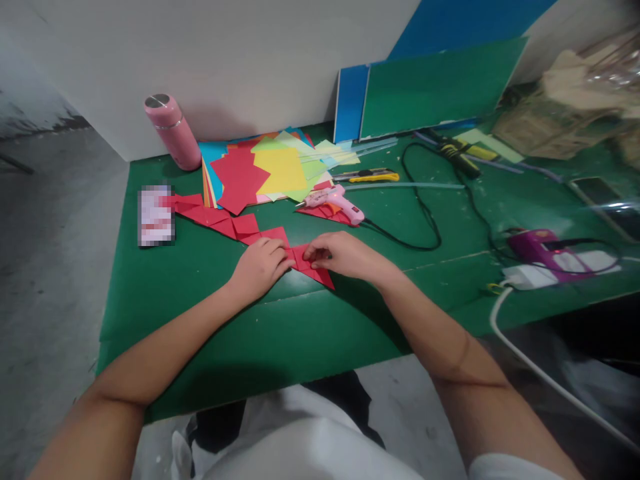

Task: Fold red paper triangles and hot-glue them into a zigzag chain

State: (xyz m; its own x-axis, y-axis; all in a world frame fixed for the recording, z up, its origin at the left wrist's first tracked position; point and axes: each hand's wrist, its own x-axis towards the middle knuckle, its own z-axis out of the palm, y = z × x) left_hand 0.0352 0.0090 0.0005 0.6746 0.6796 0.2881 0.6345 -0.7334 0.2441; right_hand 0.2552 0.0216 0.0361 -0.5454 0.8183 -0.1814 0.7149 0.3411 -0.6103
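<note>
1. My left hand (257,268) rests on the red folded-paper strip (245,227), its fingers close together and slightly bent over the paper; I cannot tell whether they grip it or only press.
2. My right hand (345,255) is at the strip's near end, thumb and fingertips drawn close together at a fold, with a small gap behind them. I cannot tell whether a flap is pinched there.
3. The strip lies slantwise on the green bench (190,300), running from the far left down between my hands to a pointed tip. Its far end meets a pixelated item (156,223) (too blurred for me to name).
4. Just beyond my right hand lies a pink glue gun (333,200), nozzle to the left, with red folded pieces (320,214) partly under it. It is the nearest thing in the way of a reach forward, and its black cord (425,248) loops off to the right.
5. Behind the strip spreads a pile of coloured paper (260,170), with a pink bottle (177,137) standing at its left and a yellow-and-black cutter (373,175) at its right.
6. Farther right, a power strip (537,277) and a purple box (537,247) crowd the bench, well apart from my hands.
7. A green board (440,87) leans at the back.
</note>
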